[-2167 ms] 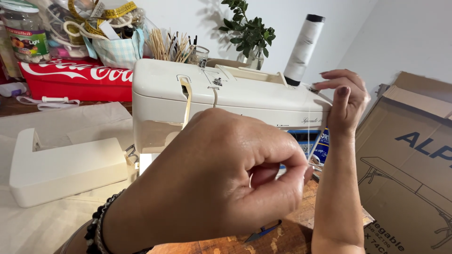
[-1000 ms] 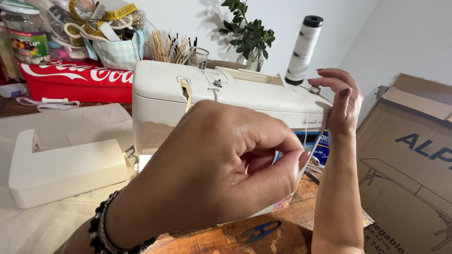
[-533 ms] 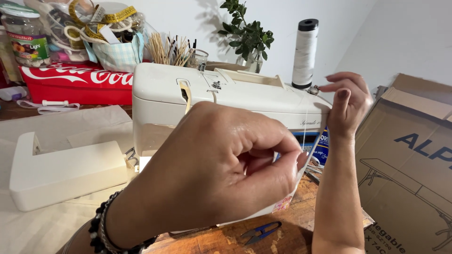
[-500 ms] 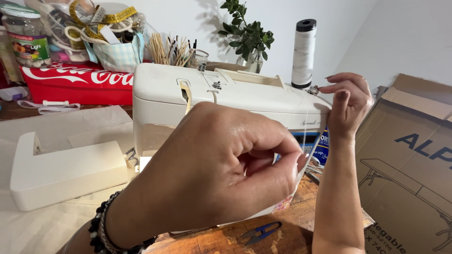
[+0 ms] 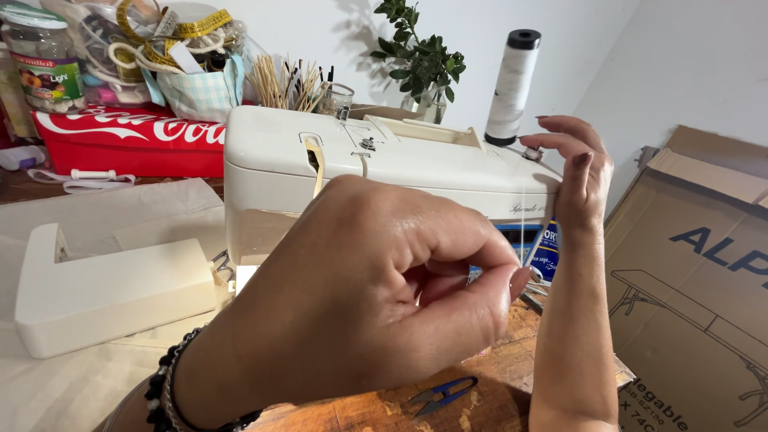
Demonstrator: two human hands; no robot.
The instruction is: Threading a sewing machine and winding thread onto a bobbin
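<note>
A cream sewing machine (image 5: 384, 160) stands on the wooden table. A tall white thread cone (image 5: 512, 84) with a black top sits behind its right end. My left hand (image 5: 376, 296), with a dark bead bracelet at the wrist, is close to the camera and pinches a thin white thread (image 5: 524, 216) between thumb and forefinger. The thread runs up to my right hand (image 5: 580, 172), whose fingertips hold it at a small metal knob on the machine's top right corner. Small blue snips (image 5: 440, 394) lie on the table below my left hand.
A cream detached machine piece (image 5: 104, 292) lies on pale cloth at the left. Behind are a red tin box (image 5: 120, 140), a jar (image 5: 48, 64), a basket with tape measures, wooden sticks (image 5: 280, 84) and a green plant (image 5: 420, 60). A cardboard box (image 5: 688, 264) leans at the right.
My right hand has shifted slightly up and left toward the knob on the machine's top corner. My left hand keeps its pinch on the thread.
</note>
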